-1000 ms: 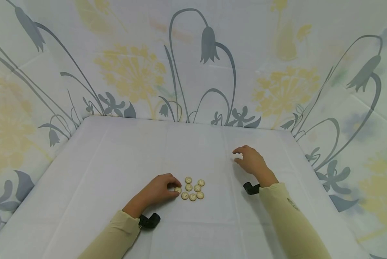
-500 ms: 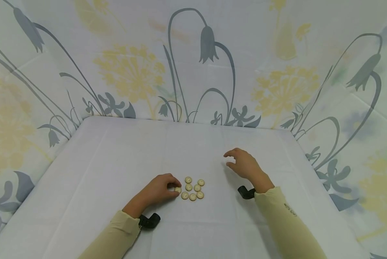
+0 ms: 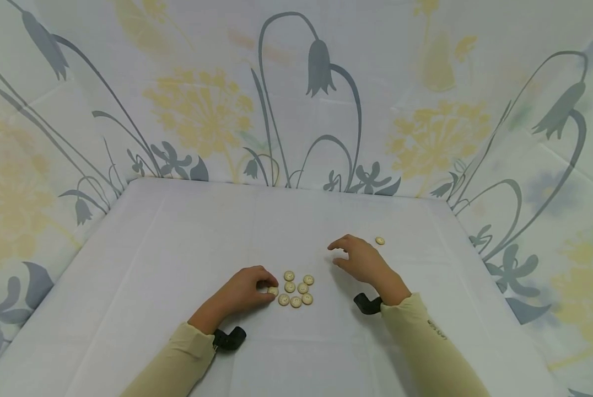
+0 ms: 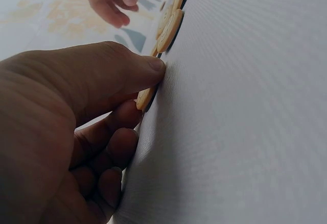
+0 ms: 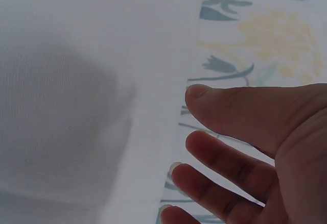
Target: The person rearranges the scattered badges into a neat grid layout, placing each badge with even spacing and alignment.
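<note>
Left edge of the button cluster (image 3: 289, 287), had the end button (image 3: 273, 291) pinched in the left hand (image 3: 247, 287); right of the cluster, held the right hand (image 3: 364, 262) empty, loosely spread, kinda closest to the lone button (image 3: 379, 241) farther back-right.

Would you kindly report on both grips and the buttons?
Left grip pinching one button. Right grip empty, raised. Seven buttons grouped, lone button apart. No obstruction seen.
</note>
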Demonstrator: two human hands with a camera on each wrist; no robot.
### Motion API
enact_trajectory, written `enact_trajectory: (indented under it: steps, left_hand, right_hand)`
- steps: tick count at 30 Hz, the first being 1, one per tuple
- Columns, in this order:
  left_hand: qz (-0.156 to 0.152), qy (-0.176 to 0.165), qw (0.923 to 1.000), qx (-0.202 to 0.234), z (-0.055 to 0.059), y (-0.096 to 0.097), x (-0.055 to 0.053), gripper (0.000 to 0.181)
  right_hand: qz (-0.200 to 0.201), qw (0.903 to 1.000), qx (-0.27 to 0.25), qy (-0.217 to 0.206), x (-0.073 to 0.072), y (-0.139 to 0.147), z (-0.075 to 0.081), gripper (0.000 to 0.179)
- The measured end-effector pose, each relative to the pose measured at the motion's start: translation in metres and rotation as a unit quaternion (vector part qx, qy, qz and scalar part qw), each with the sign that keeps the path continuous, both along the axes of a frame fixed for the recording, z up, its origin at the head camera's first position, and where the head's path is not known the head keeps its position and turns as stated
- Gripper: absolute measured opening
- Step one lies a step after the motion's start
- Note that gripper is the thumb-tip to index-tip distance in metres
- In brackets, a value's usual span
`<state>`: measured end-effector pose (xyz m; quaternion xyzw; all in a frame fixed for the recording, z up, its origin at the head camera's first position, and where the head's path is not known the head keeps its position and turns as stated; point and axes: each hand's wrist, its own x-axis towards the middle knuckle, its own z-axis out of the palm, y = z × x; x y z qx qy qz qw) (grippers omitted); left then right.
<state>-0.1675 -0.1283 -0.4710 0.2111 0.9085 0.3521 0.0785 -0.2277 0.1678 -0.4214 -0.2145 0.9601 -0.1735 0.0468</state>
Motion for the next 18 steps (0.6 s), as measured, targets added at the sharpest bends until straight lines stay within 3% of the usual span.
enact_trajectory:
  steps: [18]
  left_hand:
    - [-0.008, 0.005, 0.9999, -0.004, 0.003, 0.0, 0.0, 0.02]
  right_hand:
    - [0.043, 0.9987, -0.004, -0.027, 0.011, -0.023, -0.014, 0.026]
